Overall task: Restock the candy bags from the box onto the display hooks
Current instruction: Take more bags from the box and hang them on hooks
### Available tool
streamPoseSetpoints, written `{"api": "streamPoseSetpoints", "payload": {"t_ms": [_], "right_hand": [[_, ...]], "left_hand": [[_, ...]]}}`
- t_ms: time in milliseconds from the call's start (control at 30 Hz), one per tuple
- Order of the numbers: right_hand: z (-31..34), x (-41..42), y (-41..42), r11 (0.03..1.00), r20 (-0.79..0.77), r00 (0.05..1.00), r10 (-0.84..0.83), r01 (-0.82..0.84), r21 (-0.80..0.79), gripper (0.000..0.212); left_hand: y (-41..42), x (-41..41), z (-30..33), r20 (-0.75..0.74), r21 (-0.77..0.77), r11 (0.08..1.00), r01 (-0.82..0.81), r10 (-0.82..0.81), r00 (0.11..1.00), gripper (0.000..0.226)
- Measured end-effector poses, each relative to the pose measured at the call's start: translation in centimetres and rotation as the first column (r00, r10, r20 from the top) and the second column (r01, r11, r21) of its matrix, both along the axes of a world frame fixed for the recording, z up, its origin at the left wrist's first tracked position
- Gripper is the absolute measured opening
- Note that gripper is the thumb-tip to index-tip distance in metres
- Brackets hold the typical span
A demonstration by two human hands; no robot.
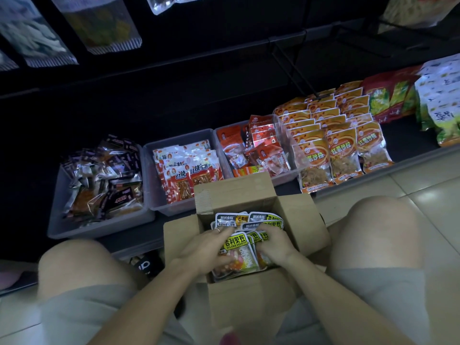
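"JILIBEIDOU" and 吉利贝豆 on the candy bag [236, 247] in the box, 红烧 on red packets [189, 175], 红薯 on orange packets [344, 155]

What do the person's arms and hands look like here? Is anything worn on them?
Both forearms are bare, with no sleeves, gloves or watch in view. The left hand wears a thin, pale ring on one finger. The right hand shows no ring or other item that I can see. Light grey shorts cover the thighs beside the arms.

A shop is shown: packaged snacks are sorted into grey bins [159, 155] on a low shelf, orange packets [331, 125] are ranked in rows at centre right, and bags [99, 23] are hung at upper left.
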State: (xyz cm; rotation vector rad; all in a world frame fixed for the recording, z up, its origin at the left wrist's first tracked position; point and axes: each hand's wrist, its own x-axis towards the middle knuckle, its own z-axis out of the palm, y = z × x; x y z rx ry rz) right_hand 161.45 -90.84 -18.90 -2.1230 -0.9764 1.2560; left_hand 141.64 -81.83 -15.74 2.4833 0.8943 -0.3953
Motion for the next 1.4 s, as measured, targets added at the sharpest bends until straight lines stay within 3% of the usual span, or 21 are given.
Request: {"api": "streamPoseSetpoints", "payload": {"t_ms": [200, 300, 367, 533, 633, 700, 800, 900, 1033, 1167, 1233, 1333, 1400], "right_hand": [[1.8, 0.3, 0.9, 0.952, -0.228, 0.941, -0.249, 0.282, 0.122, 0.021], [2.8, -0.3, 0.9, 0.953, -0.408, 0.882, -0.236, 0.293, 0.083, 0.02], [2.5, -0.5, 1.1, 0.964, -0.441, 0.87, -0.221, 0.263, 0.036, 0.023], [2.3, -0.8, 0.9, 0.973, -0.451, 0.863, -0.227, 0.177, -0.151, 0.076], [2.5, -0.7, 0.3, 0.986, -0.546, 0.822, -0.162, 0.107, -0.132, 0.1], [2.6, -0.4, 0.1, 0.993, -0.528, 0.845, -0.08, 0.024, -0.111, 0.109], [2.3, -0.6, 0.2, 0.996, -0.431, 0.902, -0.03, -0.008, -0.086, 0.09], [0.9, -0.7, 0.1, 0.999, -0.349, 0.936, -0.038, 0.034, -0.016, 0.086], [0.8, -0.6, 0.2, 0.999, -0.332, 0.942, -0.038, 0.048, 0.022, 0.066], [1.9, -0.4, 0.0, 0.995, -0.377, 0.923, -0.076, 0.096, 0.034, 0.031], [2.9, -0.2, 0.1, 0.985, -0.423, 0.897, -0.127, 0.165, 0.054, 0.024], [4.3, 0.3, 0.6, 0.96, -0.515, 0.836, -0.188, 0.266, 0.082, 0.025], [5.6, 0.4, 0.9, 0.948, -0.576, 0.787, -0.219, 0.312, 0.067, 0.029]], "left_hand": [[0.0, 0.2, 0.6, -0.005, -0.008, 1.0, -0.006, 0.006, 1.0, 0.065], [0.1, 0.5, 0.6, -0.014, -0.01, 1.0, 0.022, -0.022, 1.0, 0.065], [0.2, 0.6, 0.6, -0.015, -0.02, 1.0, 0.023, -0.023, 1.0, 0.062], [0.3, 0.3, 0.6, 0.008, -0.013, 1.0, 0.006, -0.006, 1.0, 0.054], [0.2, 0.3, 0.4, 0.03, -0.012, 1.0, -0.015, 0.016, 0.999, 0.048], [0.4, 0.3, 0.1, 0.071, -0.021, 0.999, -0.048, 0.049, 0.996, 0.045], [0.8, 0.2, -0.3, 0.147, -0.085, 0.983, -0.162, 0.173, 0.974, 0.046], [0.8, 0.3, -0.3, 0.217, -0.138, 0.955, -0.264, 0.29, 0.932, 0.052], [0.8, 0.3, -0.1, 0.304, -0.245, 0.891, -0.382, 0.445, 0.843, 0.064], [0.8, -0.5, -0.2, 0.365, -0.326, 0.819, -0.473, 0.57, 0.736, 0.087], [0.9, -1.0, -0.1, 0.351, -0.449, 0.739, -0.502, 0.663, 0.662, 0.103], [1.6, -1.5, 0.4, 0.253, -0.695, 0.539, -0.475, 0.803, 0.541, 0.125], [2.2, -1.6, 1.1, 0.183, -0.766, 0.456, -0.452, 0.83, 0.527, 0.132]]}}
